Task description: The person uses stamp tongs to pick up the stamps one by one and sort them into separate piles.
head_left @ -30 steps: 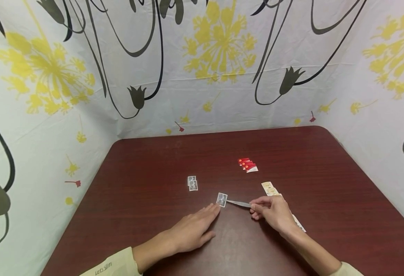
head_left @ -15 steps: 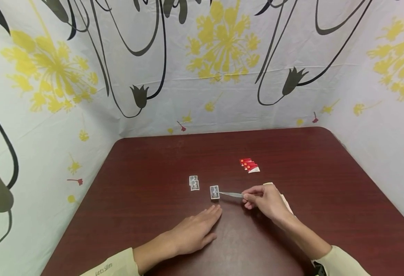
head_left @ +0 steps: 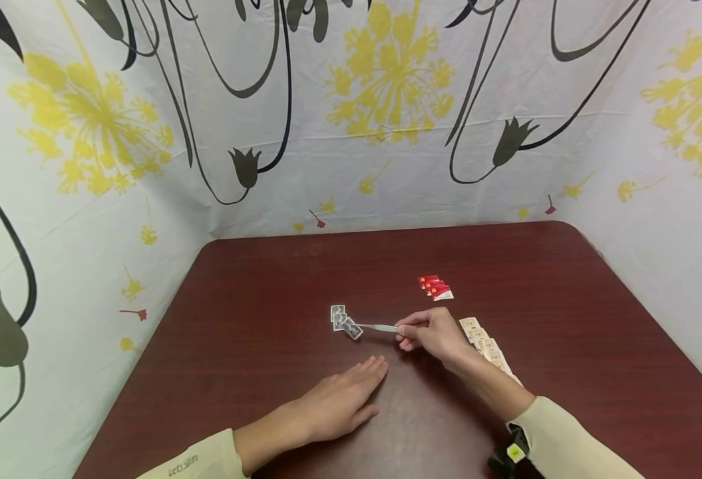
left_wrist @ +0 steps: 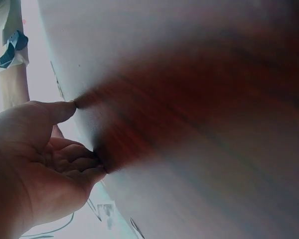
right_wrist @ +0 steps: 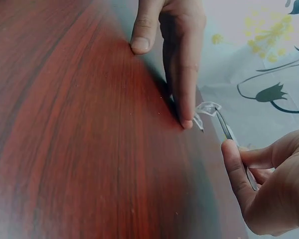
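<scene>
My right hand (head_left: 431,332) pinches slim metal tweezers (head_left: 380,327) between thumb and fingers. At their tip is a small grey stamp (head_left: 352,328), tilted, beside two overlapping grey stamps (head_left: 337,311) and partly covering the lower one. In the right wrist view the tweezers (right_wrist: 224,125) grip the edge of the bent-looking stamp (right_wrist: 208,107), which is seen above the table. Whether it touches the stamps below cannot be told. My left hand (head_left: 339,402) rests on the table, fingers straight, nearer to me than the grey stamps; the left wrist view shows its palm side (left_wrist: 50,159) holding nothing.
Overlapping red stamps (head_left: 436,287) lie farther back on the dark red wooden table (head_left: 255,286). A slanting row of cream stamps (head_left: 485,344) runs along the right, partly behind my right forearm. A patterned cloth (head_left: 303,133) encloses the table's back and sides.
My right hand has moved left and slightly away from me, carrying the grey stamp from near my left fingertips to the two grey stamps. The left hand has stayed nearly still.
</scene>
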Tool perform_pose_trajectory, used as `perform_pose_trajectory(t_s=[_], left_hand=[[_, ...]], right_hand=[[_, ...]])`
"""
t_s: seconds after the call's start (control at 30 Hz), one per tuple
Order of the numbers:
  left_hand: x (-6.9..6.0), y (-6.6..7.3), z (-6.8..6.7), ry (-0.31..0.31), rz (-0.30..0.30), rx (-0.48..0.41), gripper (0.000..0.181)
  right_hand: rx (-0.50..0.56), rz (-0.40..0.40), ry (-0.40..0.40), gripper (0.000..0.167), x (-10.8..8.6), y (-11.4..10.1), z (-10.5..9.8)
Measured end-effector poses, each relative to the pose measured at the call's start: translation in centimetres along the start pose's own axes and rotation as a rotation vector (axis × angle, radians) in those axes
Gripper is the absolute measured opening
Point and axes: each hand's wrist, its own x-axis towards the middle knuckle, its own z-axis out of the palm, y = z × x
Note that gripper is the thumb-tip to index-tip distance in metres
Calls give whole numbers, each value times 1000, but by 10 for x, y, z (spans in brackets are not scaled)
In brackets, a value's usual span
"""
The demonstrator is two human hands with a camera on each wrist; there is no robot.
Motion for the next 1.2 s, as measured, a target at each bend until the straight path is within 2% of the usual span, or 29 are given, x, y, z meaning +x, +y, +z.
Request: perform_pose_trajectory(t_s=[0.2, 0.47, 0.73, 0.9, 1.03, 1.2], left_hand=[[0, -1, -1, 8, 3, 4, 69], [0, -1, -2, -3, 4, -11, 70], [-2, -4, -4, -30, 7, -22, 72], [-4, -4, -4, -38, 9, -26, 72], [-5, -5, -3, -38, 12, -23, 72], [-6, -5, -2, -27, 19, -18, 72]], right_hand=[[38, 43, 2, 15, 8, 5, 11], [-13, 39, 55, 14, 8, 5, 16], [94, 94, 68, 17, 10, 5, 19], [157, 124, 105, 17, 11, 7, 22], [178, 138, 137, 16, 9, 9, 26], [154, 126, 157, 14, 4, 12, 29]])
